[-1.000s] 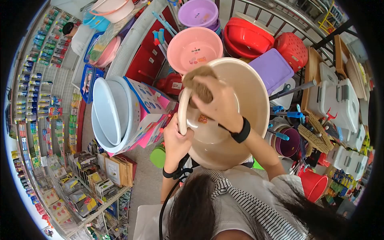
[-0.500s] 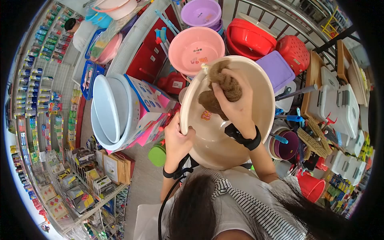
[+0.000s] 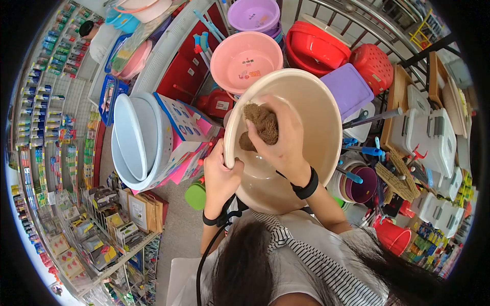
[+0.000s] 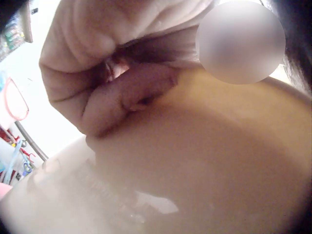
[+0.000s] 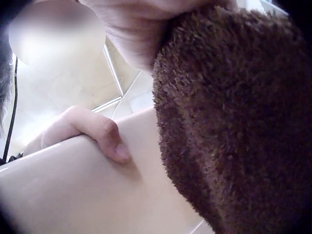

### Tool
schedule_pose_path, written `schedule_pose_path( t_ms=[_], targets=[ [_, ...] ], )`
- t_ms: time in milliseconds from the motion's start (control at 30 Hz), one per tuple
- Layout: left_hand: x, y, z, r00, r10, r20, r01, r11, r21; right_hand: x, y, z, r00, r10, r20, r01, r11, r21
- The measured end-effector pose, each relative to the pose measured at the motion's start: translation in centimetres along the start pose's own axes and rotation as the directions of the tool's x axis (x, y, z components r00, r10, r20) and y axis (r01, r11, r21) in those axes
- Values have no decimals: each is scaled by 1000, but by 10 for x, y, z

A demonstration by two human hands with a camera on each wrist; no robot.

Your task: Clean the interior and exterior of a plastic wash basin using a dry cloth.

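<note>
Inside beige basin (image 3: 321, 109): right hand (image 3: 287, 145) clutches brown cloth (image 3: 261, 124) against the wall.
Left rim: left hand (image 3: 222, 176) grips it, fingers curled over.

A beige basin (image 3: 317, 117) and a brown cloth (image 3: 263, 125) are shown; a pink basin (image 3: 245, 57) and a red tub (image 3: 316, 48) are seen.

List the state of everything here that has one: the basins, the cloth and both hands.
Beige basin: tipped on edge, held up.
Brown cloth: bunched, pressed on the basin's inner wall.
Left hand: grips the basin's rim.
Right hand: holds the cloth.
Pink basin: propped on edge, empty.
</note>
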State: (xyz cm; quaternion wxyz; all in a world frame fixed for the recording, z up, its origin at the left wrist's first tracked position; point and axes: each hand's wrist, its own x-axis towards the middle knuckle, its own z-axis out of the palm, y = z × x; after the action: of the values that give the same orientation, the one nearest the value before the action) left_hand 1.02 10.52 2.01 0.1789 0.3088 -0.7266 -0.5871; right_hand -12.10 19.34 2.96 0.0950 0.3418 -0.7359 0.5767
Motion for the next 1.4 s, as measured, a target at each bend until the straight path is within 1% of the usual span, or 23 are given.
schedule_pose_path(
  t_ms=[67, 133, 200, 267, 367, 433, 500, 567, 633, 733, 800, 867, 967, 1033, 1067, 1133, 1167, 1200, 1267, 1300, 1333, 1367, 1400],
  targets=[
    [-1, 3, -1, 1000, -8, -1, 8, 998, 63, 1, 2, 2, 1000, 10, 16, -10, 999, 33],
    [-2, 6, -1, 1000, 7, -8, -6, 997, 75, 1, 11, 7, 989, -149, 17, 149, 987, -67],
    [-2, 12, -1, 1000, 24, -12, -23, 996, 85, 5, 6, 4, 988, -148, 36, 150, 987, -66],
    [-3, 20, 0, 999, 47, -17, -44, 983, 180, 9, 1, 2, 988, -146, 54, 149, 987, -65],
    [-6, 20, 0, 997, 72, 0, -71, 984, 166, 13, -5, -3, 976, -206, 70, 211, 975, -65],
    [-8, 22, 0, 997, 78, 4, -78, 981, 176, 17, -10, -9, 962, -224, 154, 237, 969, -67],
    [-9, 26, 1, 997, 79, 11, -79, 979, 185, 22, -8, -11, 961, -225, 160, 241, 966, -91],
    [-8, 33, 2, 999, 19, 49, -28, 981, 193, 23, -7, -12, 959, -228, 170, 250, 961, -116],
    [-9, 26, 1, 998, 24, 52, -34, 979, 202, 21, -7, -11, 964, -226, 142, 233, 972, -33],
    [-9, 22, 0, 998, 32, 58, -44, 975, 217, 13, -12, -9, 957, -232, 177, 238, 971, -15],
    [-9, 22, 0, 997, 46, 68, -60, 973, 223, 19, -6, -8, 965, -212, 154, 221, 974, -45],
    [-9, 22, 3, 996, 86, 32, -91, 973, 212, 21, -4, -8, 970, -198, 139, 209, 975, -71],
    [-10, 15, 3, 995, 95, 12, -96, 982, 161, 18, -8, -7, 957, -244, 159, 250, 968, -14],
    [-11, 14, 2, 995, 98, 19, -100, 980, 174, 17, -8, -8, 938, -257, 231, 270, 963, -24],
    [-11, 14, 1, 995, 97, 24, -100, 977, 187, 19, -6, -7, 939, -254, 231, 267, 963, -27],
    [-15, 14, -3, 997, 66, 47, -74, 976, 204, 22, 0, -5, 964, -208, 167, 217, 975, -37],
    [-15, 14, -4, 997, 41, 65, -54, 973, 223, 17, 1, -1, 961, -248, 124, 247, 969, 16],
    [-13, 13, -4, 997, 45, 61, -58, 973, 223, 14, -1, -2, 960, -253, 123, 253, 967, 19],
    [-12, 6, -2, 997, 73, -21, -70, 993, 90, 8, -5, -4, 936, -242, 255, 223, 970, 101],
    [-12, 4, -2, 997, 74, -18, -72, 993, 90, 12, -2, -6, 936, -250, 247, 217, 964, 151],
    [-13, 3, -2, 996, 85, -15, -83, 994, 72, 13, 1, -8, 937, -250, 246, 218, 964, 150],
    [-13, 3, -3, 995, 96, -13, -95, 994, 56, 13, 4, -8, 988, -113, 105, 100, 988, 118],
    [-13, 3, -4, 995, 97, -15, -96, 994, 57, 13, 8, -8, 999, 27, -41, -22, 994, 107]
  ],
)
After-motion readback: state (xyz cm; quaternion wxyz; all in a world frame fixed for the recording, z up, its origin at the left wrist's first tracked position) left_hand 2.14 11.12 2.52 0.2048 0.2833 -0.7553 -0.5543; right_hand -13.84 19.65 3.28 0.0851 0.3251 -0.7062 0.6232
